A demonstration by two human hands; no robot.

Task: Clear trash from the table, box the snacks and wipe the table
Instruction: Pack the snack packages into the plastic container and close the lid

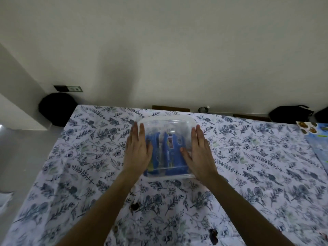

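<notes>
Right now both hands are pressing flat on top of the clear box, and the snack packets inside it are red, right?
Not quite. The head view shows the left hand and right hand flat on the clear box, but the snack packets inside are blue, not red.

Two bare forearms are showing from the bottom of the view, each ending in a hand. The left hand (138, 151) is wearing no ring, watch, band or glove, and no sleeve is covering the forearm behind it as far as the frame edge. The right hand (198, 153) is likewise wearing nothing, and the forearm behind it is showing no cuff. The nails on both hands are looking short and unpainted, though blur is hiding fine detail.
</notes>
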